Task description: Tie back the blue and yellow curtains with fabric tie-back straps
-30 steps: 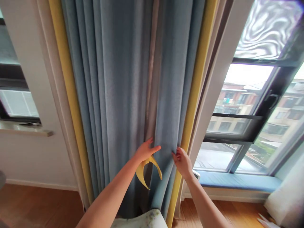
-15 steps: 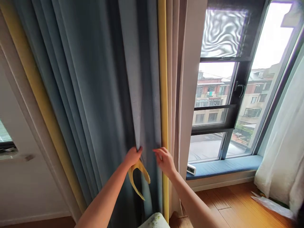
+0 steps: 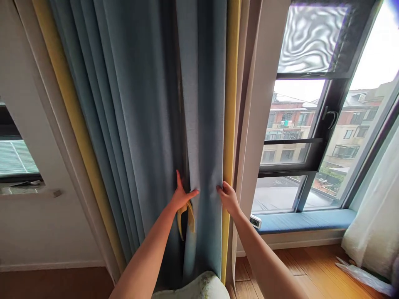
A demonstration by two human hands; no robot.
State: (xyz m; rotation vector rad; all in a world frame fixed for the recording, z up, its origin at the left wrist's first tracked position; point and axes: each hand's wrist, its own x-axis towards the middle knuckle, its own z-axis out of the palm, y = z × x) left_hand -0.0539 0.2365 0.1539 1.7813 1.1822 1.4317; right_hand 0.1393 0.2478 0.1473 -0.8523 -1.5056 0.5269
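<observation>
A long blue curtain point(image 3: 143, 124) hangs in folds in front of me, with a yellow border point(image 3: 230, 124) down its right side. My left hand point(image 3: 183, 197) is at the dark gap between two folds, index finger stretched upward and thumb pressed against the right-hand fold. A yellow fabric strap, like a curtain tie-back point(image 3: 191, 220), hangs in two tails from under this hand; its other fingers are partly hidden. At the curtain's right edge my right hand point(image 3: 229, 197) pinches the cloth, thumb on the blue front and fingers around the yellow border.
A pale furniture top point(image 3: 205, 284) is just below my arms. To the right are a window point(image 3: 293, 166), a blue sill cushion point(image 3: 305, 221) with a small digital clock point(image 3: 255, 221), a white sheer curtain point(image 3: 370, 207) and clear plastic point(image 3: 364, 276) on the wooden floor.
My right hand has moved onto the curtain's edge and grips it. The left hand's index finger and thumb have spread apart, and the strap hangs partly behind the fold. The view has shifted left.
</observation>
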